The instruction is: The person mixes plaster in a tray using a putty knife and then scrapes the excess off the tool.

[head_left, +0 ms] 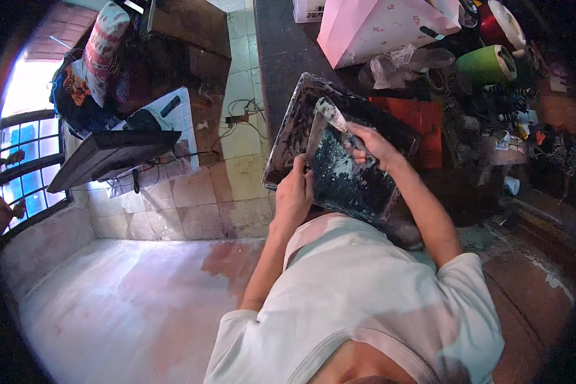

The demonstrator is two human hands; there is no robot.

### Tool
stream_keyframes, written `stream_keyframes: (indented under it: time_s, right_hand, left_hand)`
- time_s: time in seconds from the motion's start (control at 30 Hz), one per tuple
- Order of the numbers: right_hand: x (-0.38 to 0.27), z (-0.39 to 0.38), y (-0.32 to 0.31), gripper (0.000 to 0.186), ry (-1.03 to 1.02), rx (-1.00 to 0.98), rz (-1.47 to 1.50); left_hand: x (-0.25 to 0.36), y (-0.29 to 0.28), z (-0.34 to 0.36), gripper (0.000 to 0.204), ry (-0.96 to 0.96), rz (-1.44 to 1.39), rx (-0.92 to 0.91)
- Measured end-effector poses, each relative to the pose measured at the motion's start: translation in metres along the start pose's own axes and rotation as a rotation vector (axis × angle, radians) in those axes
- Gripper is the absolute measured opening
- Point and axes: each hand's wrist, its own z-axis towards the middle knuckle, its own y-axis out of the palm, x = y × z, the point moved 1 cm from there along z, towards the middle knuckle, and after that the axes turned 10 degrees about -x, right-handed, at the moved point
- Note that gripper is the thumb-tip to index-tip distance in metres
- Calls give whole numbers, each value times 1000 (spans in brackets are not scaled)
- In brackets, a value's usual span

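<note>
A black rectangular tray [381,195], smeared with whitish paste, lies at the table edge against my white shirt. My right hand [372,144] is closed around the handle of a putty knife [332,115], whose blade carries thick pale paste. Over the tray's left side, my left hand [292,193] grips a second flat metal scraper [314,137] pointing away from me. The tips of the two blades meet or nearly meet; I cannot tell whether they touch. My fingers hide most of both handles.
Beyond the tray stand a pink paper bag [381,32] and crumpled clear plastic [393,67]. A green container [486,65] lies among clutter at right, near an orange-red panel [422,125]. To the left are a dark monitor [115,157] and cables [240,118] over floor tiles.
</note>
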Motion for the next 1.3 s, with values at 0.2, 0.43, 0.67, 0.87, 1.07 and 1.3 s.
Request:
stream_keyframes:
  time_s: [0.2,0.43,0.67,0.87,1.07,1.3]
  right_hand:
    - [10,5,15,34,-80,111,-194]
    - [17,11,17,39,-164,211,-356]
    - [14,11,17,39,-226,157,-532]
    - [16,9,20,39,-251,229,-671]
    - [20,-8,17,36,-317,270,-756]
    - [35,-20,22,35,-350,172,-805]
  left_hand:
    - [0,11,13,37,37,220,34]
    - [9,10,17,45,29,250,27]
    - [-4,12,26,43,44,261,-23]
    - [-6,18,35,38,11,213,-32]
    - [-10,15,43,36,-9,109,-46]
    - [-2,7,54,33,-71,193,9]
